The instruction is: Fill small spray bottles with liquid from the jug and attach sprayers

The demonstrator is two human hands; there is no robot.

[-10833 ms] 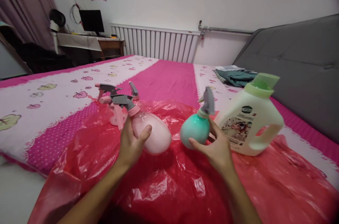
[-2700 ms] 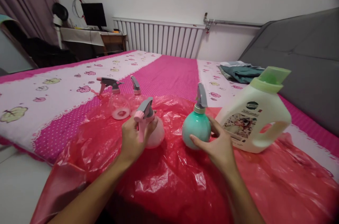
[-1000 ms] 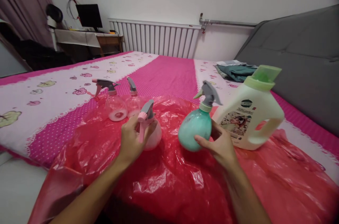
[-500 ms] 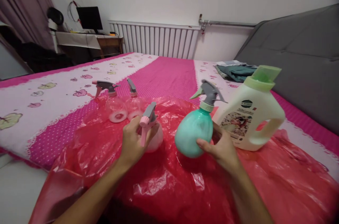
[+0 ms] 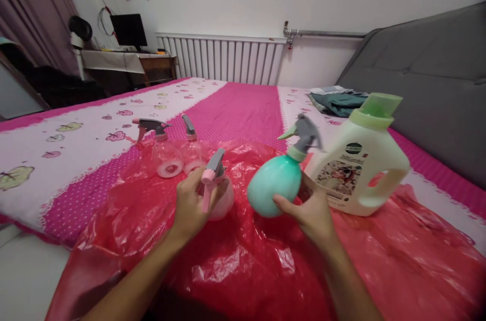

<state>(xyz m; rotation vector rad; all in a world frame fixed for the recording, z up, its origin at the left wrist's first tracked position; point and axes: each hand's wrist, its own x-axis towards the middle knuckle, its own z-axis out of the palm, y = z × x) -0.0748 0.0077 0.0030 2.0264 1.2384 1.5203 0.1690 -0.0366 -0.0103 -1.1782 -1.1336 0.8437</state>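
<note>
My left hand (image 5: pixel 192 202) is closed around a pink spray bottle (image 5: pixel 224 203) with a grey and pink trigger head, standing on red plastic sheeting (image 5: pixel 224 265). In my right hand (image 5: pixel 309 212) is a teal spray bottle (image 5: pixel 274 185), gripped by its round body. It tilts, its grey head with a pale green trigger leaning right. Behind my left hand stand two clear pink spray bottles, one on the left (image 5: pixel 167 156) and one partly hidden by the hand (image 5: pixel 192 149). My right fingers are mostly hidden behind the teal bottle.
A large cream detergent jug (image 5: pixel 360 169) with a green cap stands just right of my right hand. Folded clothes (image 5: pixel 337 102) lie farther back on the pink patterned bed (image 5: pixel 246 108). A grey headboard (image 5: pixel 425 63) rises at the right; a radiator (image 5: pixel 224 57) lines the wall.
My right hand has moved slightly left and up with the teal bottle, which now leans more to the right. My left hand and the pink bottle stay nearly in place.
</note>
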